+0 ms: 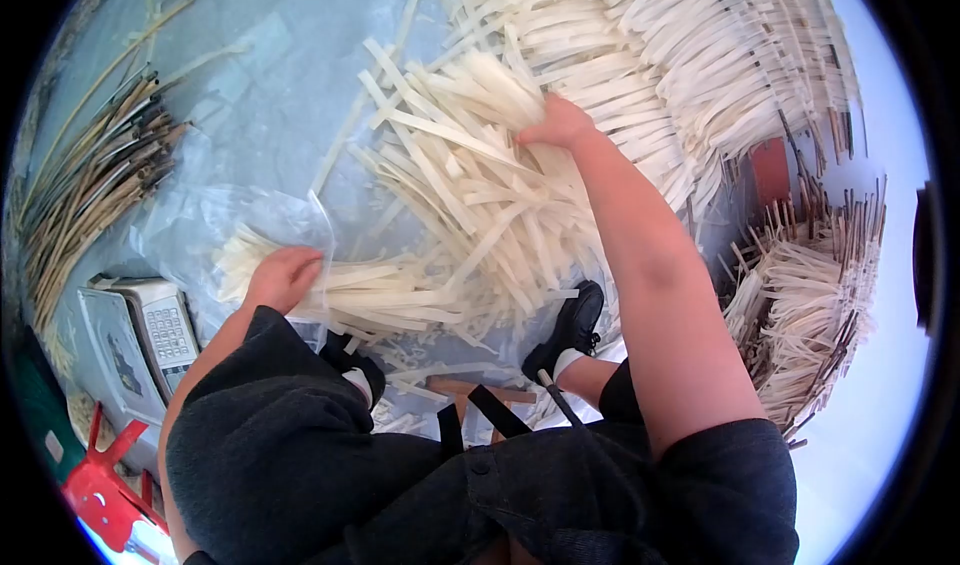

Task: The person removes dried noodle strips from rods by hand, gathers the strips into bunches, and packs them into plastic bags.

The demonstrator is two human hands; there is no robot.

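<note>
Slender brown sticks [110, 180] are piled at far left, above a keypad scale [165, 330]. In a clear, crinkled plastic bag [275, 208], pale strips [238, 257] are partly enclosed; the left hand [285, 278] is laid at its edge, fingers curled, its hold not determinable. Flat, ribbon-like strips are heaped at centre [470, 200]; a fanned bunch [485, 85] is clasped by the right hand's [560, 123] closed fingers. Dense stick-hung rows [650, 55] are stacked at right.
</note>
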